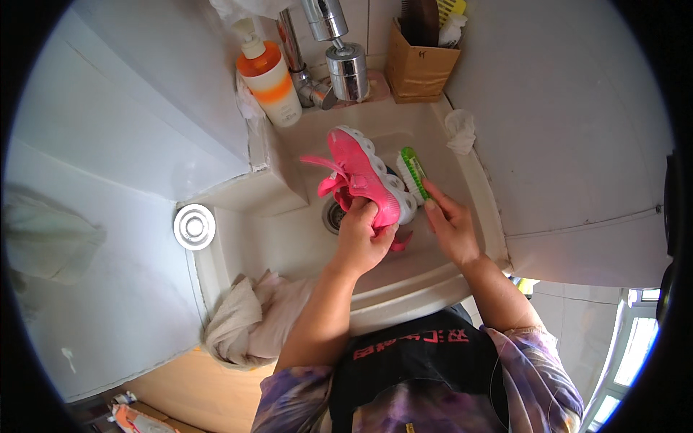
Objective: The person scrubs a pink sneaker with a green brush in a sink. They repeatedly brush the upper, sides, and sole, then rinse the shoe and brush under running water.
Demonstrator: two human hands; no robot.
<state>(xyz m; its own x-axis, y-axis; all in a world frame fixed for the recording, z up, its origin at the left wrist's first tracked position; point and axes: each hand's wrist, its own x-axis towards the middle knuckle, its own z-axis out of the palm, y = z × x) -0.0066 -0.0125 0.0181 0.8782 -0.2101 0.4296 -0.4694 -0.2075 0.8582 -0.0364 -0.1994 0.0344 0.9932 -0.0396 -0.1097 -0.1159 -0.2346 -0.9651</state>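
Note:
A pink sneaker (pixel 354 162) with a white sole of ring-shaped cutouts is held over the sink basin (pixel 265 238). My left hand (pixel 361 235) grips it by the heel, with the toe pointing away from me and the sole turned to the right. Its pink straps hang loose on the left. In my right hand (pixel 452 224) is a green scrub brush (pixel 414 168), its white bristles facing the sole's side. Whether the bristles touch the sole near the heel I cannot tell. Another pink strap (pixel 401 242) shows below the heel. Partly covered by the shoe is the drain (pixel 333 216).
A chrome faucet (pixel 347 70) overhangs the basin's back. Beside it stand an orange-and-white pump bottle (pixel 270 86) and a cardboard box (pixel 422 70) holding a comb. A metal drain strainer (pixel 195 227) sits at left. Cloths (pixel 243 319) drape over the front-left rim; crumpled white plastic (pixel 460 131) lies at right.

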